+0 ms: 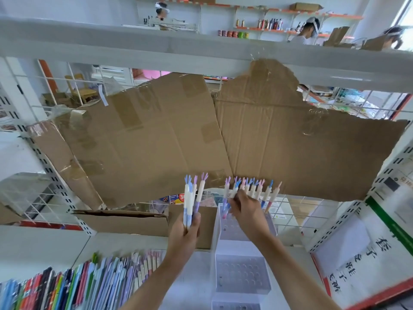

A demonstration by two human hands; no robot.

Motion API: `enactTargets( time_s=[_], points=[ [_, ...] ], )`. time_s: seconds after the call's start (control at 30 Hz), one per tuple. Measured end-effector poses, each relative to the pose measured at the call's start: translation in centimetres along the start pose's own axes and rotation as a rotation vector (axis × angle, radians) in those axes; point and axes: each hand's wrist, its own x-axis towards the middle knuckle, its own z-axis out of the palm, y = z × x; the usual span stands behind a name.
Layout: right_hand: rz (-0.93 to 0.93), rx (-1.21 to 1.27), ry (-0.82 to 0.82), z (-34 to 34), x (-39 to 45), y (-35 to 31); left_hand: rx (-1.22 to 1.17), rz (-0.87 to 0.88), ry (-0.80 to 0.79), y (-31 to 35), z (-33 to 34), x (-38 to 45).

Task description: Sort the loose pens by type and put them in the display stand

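Packaged stationery (73, 285) lies in a slanted row at 7 o'clock, nearest of all. Beyond it, the left hand (185, 231) grips a small bunch of pens (192, 200) upright, their pronged caps pointing to 12 o'clock. At 2 o'clock from it, the right hand (245, 209) pinches one pen in the row (254, 190) standing in the clear display stand (241, 274). Torn cardboard (201, 135) hangs behind.

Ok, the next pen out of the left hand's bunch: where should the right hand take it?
Best by the cream upper barrel, just under the forked cap, coming from the right. The bunch of pens stands upright, and the left hand wraps the lower barrels, so only the tops are free.
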Motion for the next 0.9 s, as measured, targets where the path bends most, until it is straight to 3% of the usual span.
enactTargets(
  time_s=[0.23, 0.37, 0.47, 0.53, 0.67, 0.9],
  points=[
    [0.008, -0.028, 0.000, 1.4, 0.1, 0.4, 0.052, 0.002, -0.028, -0.4, -0.1, 0.0],
    [0.089, -0.026, -0.112, 2.2, -0.5, 1.3, 0.009, 0.004, -0.082, -0.2, 0.1, -0.3],
    [0.093, 0.003, -0.072, 1.9, -1.2, 1.5, 0.007, 0.025, -0.107, 0.0, 0.1, -0.3],
    [0.075, 0.088, -0.050, 1.3, -1.7, 1.0, 0.016, 0.037, -0.124, -0.1, 0.3, -0.2],
    [0.081, 0.485, -0.202, 0.0, -3.0, -0.9, 0.043, 0.037, -0.172, 0.4, 1.4, -0.3],
    [0.063, 0.321, -0.188, -1.3, -2.6, -1.9, 0.055, 0.008, -0.205, 0.4, 1.9, 0.0]
  ],
)
